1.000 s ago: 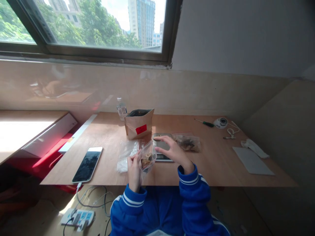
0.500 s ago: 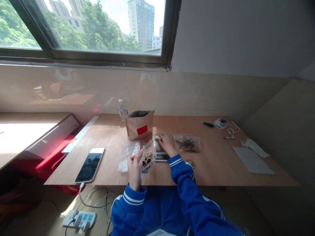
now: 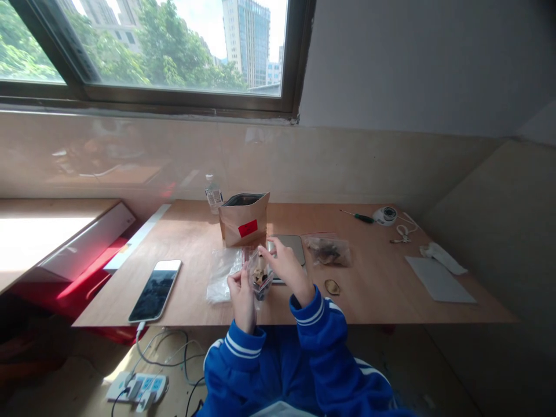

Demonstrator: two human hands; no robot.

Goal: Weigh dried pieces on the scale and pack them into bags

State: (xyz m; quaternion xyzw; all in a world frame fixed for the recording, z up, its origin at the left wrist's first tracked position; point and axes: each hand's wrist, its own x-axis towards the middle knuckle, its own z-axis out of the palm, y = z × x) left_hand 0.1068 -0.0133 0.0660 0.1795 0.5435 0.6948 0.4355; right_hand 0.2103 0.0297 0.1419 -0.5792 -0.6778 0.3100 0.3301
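My left hand (image 3: 242, 296) is closed on the edge of a small clear zip bag (image 3: 266, 284), held up over the front of the table. Pale and dark dried slices (image 3: 259, 274) lie inside it. My right hand (image 3: 284, 263) is at the mouth of this bag, its fingers bent together; what they grip there is too small to make out. Partly hidden behind the right hand is a flat digital scale (image 3: 296, 248). A flattened stack of clear plastic bags (image 3: 220, 278) lies left of my left hand.
A brown paper pouch (image 3: 237, 223) stands open behind the bags, beside a plastic bottle (image 3: 214, 196). To the right are a filled clear bag (image 3: 329, 252), a round dried slice (image 3: 332, 287), a screwdriver (image 3: 362, 218), a white camera (image 3: 384, 216) and a white sheet (image 3: 438, 280). A charging phone (image 3: 155, 291) lies left.
My right hand has moved left and toward me, from the scale plate to the mouth of the zip bag. The pale piece it touched on the scale no longer shows there.
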